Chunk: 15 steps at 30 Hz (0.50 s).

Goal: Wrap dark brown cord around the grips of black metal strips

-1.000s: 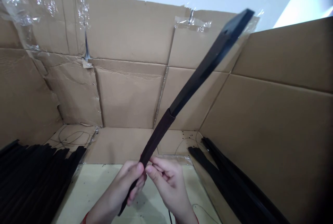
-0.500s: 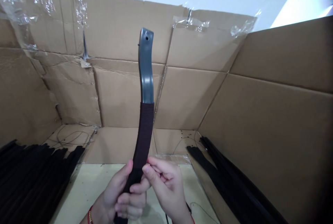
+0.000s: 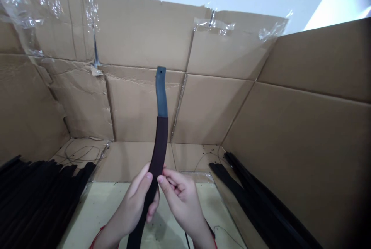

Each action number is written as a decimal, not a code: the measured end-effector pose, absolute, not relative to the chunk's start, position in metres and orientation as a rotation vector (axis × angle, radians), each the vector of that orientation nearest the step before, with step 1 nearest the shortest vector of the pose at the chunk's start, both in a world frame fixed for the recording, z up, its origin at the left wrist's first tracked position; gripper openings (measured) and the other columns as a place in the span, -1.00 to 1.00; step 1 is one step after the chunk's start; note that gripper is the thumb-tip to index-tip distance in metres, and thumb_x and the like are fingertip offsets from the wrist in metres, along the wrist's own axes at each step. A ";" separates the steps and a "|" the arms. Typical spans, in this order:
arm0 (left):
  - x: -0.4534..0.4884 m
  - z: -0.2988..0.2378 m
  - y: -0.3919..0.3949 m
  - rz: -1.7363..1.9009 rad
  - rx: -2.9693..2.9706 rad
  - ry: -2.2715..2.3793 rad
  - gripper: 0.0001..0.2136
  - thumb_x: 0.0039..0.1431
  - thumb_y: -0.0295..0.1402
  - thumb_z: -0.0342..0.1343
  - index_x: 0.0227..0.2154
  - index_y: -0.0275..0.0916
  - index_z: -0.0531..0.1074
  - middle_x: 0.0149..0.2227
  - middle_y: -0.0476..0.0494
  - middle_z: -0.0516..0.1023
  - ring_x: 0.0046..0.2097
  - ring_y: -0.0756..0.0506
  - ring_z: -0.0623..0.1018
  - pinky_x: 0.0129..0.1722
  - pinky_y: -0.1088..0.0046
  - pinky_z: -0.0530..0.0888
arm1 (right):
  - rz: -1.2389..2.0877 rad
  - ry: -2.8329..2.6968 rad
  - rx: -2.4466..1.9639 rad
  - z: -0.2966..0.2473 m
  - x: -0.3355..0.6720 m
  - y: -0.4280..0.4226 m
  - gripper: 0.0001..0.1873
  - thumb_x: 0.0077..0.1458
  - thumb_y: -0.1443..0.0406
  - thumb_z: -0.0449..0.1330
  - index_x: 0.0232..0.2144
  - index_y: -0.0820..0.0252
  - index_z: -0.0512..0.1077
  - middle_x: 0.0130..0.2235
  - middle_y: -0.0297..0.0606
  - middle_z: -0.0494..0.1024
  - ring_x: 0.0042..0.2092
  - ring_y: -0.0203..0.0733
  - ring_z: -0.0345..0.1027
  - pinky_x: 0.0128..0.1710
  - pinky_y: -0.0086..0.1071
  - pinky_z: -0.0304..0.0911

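Black strip piles lie L & R of the tan work board, cardboard wall far. Our L hand closes on the sleeved black strip, held upright, tip far; R hand curls just beside it, grip unclear.

A heap of flat black strips lies at left. More black strips lie along the brown corrugated cardboard wall at right, and clear packing tape crosses the far cardboard.

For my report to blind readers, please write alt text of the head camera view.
The left hand grips a curved grey strip with a hole near its tip, its lower part in a dark fabric sleeve, while the right hand touches it. Piles of black strips lie on both sides, before taped cardboard walls.
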State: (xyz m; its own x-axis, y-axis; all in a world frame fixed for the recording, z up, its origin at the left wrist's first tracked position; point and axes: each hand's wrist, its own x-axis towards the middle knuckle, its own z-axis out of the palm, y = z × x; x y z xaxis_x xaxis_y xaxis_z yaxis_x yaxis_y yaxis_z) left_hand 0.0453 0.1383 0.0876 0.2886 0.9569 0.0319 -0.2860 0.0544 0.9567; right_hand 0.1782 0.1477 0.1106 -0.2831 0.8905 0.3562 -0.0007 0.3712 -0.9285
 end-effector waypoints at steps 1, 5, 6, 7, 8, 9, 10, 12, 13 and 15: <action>0.044 0.087 0.139 1.081 1.075 0.755 -0.42 0.31 0.02 -0.15 0.22 -0.28 0.02 -0.71 0.16 0.24 -0.72 0.06 0.19 -0.72 0.63 0.24 | 1.086 -1.611 -0.808 0.110 0.179 0.147 -0.73 0.24 0.20 0.12 -0.37 0.29 0.47 -0.52 -0.29 0.44 -0.51 -0.35 0.30 -0.54 -0.52 0.15; 0.041 0.090 0.140 1.005 1.004 0.705 -0.44 0.30 0.01 -0.14 0.22 -0.23 0.01 -0.73 0.20 0.19 -0.76 0.08 0.12 -0.77 0.64 0.24 | 1.156 -1.609 -0.810 0.113 0.185 0.148 -0.75 0.19 0.18 0.16 -0.30 0.27 0.51 -0.40 -0.22 0.49 -0.39 -0.32 0.29 -0.42 -0.51 0.21; 0.040 0.092 0.140 1.002 0.999 0.707 -0.45 0.31 0.00 -0.14 0.21 -0.23 0.03 -0.73 0.20 0.18 -0.76 0.09 0.11 -0.78 0.65 0.23 | 1.171 -1.604 -0.831 0.114 0.187 0.149 -0.75 0.17 0.18 0.18 -0.34 0.28 0.49 -0.42 -0.24 0.47 -0.41 -0.34 0.26 -0.44 -0.52 0.18; 0.039 0.094 0.139 1.003 0.993 0.711 -0.47 0.31 -0.01 -0.14 0.20 -0.23 0.04 -0.73 0.21 0.18 -0.76 0.09 0.09 -0.78 0.65 0.23 | 1.179 -1.599 -0.858 0.116 0.189 0.150 -0.74 0.14 0.17 0.19 -0.37 0.29 0.48 -0.45 -0.26 0.43 -0.44 -0.36 0.20 -0.48 -0.54 0.13; 0.039 0.096 0.137 1.004 0.986 0.713 -0.47 0.31 -0.01 -0.13 0.19 -0.23 0.05 -0.73 0.21 0.17 -0.76 0.10 0.08 -0.78 0.66 0.22 | 1.180 -1.596 -0.885 0.118 0.191 0.150 -0.73 0.12 0.16 0.21 -0.40 0.30 0.46 -0.49 -0.29 0.39 -0.47 -0.38 0.14 -0.52 -0.55 0.07; 0.038 0.098 0.136 1.009 0.981 0.717 -0.47 0.30 0.00 -0.13 0.19 -0.23 0.06 -0.73 0.22 0.16 -0.76 0.10 0.08 -0.79 0.66 0.22 | 1.172 -1.592 -0.908 0.120 0.193 0.151 -0.73 0.10 0.16 0.22 -0.42 0.30 0.44 -0.52 -0.32 0.35 -0.50 -0.40 0.08 -0.56 -0.56 0.01; 0.037 0.099 0.135 1.019 0.982 0.721 -0.46 0.30 0.01 -0.12 0.19 -0.23 0.06 -0.73 0.22 0.16 -0.76 0.10 0.08 -0.78 0.66 0.22 | 1.158 -1.589 -0.923 0.121 0.194 0.151 -0.72 0.09 0.16 0.22 -0.44 0.30 0.42 -0.54 -0.34 0.31 -0.52 -0.41 0.04 -0.58 -0.56 -0.05; 0.035 0.099 0.134 1.060 1.003 0.736 -0.46 0.29 0.01 -0.11 0.18 -0.22 0.06 -0.73 0.22 0.16 -0.76 0.09 0.10 -0.77 0.66 0.22 | 1.122 -1.584 -0.932 0.124 0.196 0.152 -0.73 0.07 0.17 0.23 -0.48 0.30 0.41 -0.57 -0.38 0.25 -0.54 -0.43 -0.03 -0.61 -0.55 -0.11; 0.034 0.099 0.134 1.081 1.019 0.745 -0.47 0.29 0.01 -0.11 0.18 -0.22 0.07 -0.73 0.22 0.17 -0.75 0.10 0.11 -0.76 0.66 0.23 | 1.104 -1.584 -0.934 0.125 0.196 0.152 -0.72 0.07 0.17 0.23 -0.50 0.29 0.40 -0.59 -0.40 0.22 -0.56 -0.44 -0.06 -0.62 -0.55 -0.14; 0.033 0.098 0.133 1.100 1.039 0.759 -0.49 0.30 -0.01 -0.11 0.17 -0.21 0.08 -0.71 0.21 0.19 -0.74 0.10 0.14 -0.75 0.67 0.22 | 1.067 -1.577 -0.941 0.125 0.196 0.152 -0.72 0.05 0.17 0.23 -0.53 0.29 0.40 -0.62 -0.42 0.18 -0.58 -0.45 -0.09 -0.64 -0.54 -0.18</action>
